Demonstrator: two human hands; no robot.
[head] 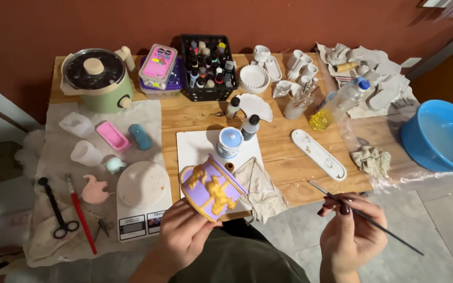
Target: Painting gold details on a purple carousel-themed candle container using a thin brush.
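Over the table, hands grip purple carousel point(212, 189) and paintbrush point(363, 216).

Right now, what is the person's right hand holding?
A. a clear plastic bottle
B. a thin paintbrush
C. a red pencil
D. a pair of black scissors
B. The right hand pinches a thin paintbrush that runs slantwise from the table edge past the fingers, while the left hand holds a purple carousel-shaped piece with yellow horses.

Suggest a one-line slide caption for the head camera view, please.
Left hand holds a purple carousel figurine with yellow horses, right hand a thin paintbrush, above a cluttered craft table.
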